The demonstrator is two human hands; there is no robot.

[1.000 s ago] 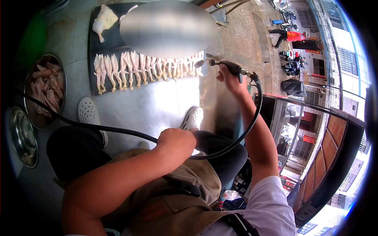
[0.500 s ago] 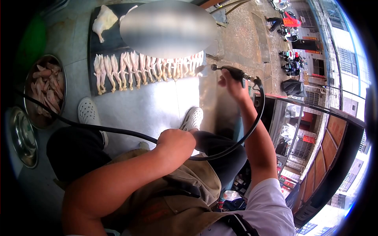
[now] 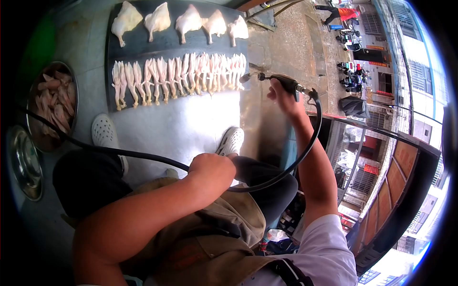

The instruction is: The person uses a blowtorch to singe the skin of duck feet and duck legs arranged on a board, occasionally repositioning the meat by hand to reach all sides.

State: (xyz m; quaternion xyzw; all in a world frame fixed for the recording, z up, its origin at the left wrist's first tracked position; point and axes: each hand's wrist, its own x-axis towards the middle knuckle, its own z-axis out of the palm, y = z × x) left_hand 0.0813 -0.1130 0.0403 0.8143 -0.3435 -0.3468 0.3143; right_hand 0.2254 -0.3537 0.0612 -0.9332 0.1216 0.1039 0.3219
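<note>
Five pale poultry leg pieces (image 3: 188, 21) line the top of a dark board (image 3: 143, 49), upper left to upper centre; below them, a close-set row of pale poultry feet (image 3: 164, 78) runs nearly from the board's left edge to its right. A bare dark strip separates the two series. Room lies open on the pale floor (image 3: 191, 119) between the board's lower edge and my white clogs (image 3: 104, 131), and on the wet pavement (image 3: 291, 43) at upper right. At far left, a basin (image 3: 50, 144) of meat pieces and a metal pan (image 3: 28, 162) bound the free space. Red notices (image 3: 370, 169) at right and reddish print on my brown apron (image 3: 238, 209) are too small or dim to read. My right hand (image 3: 287, 101), right of centre, is curled about a black gun (image 3: 286, 85), its nozzle directed left towards the row's right end; whether the trigger is pressed, I cannot tell. My left hand (image 3: 212, 167), at centre, is clenched around the black hose (image 3: 109, 150), with the row above it, well apart.
</note>
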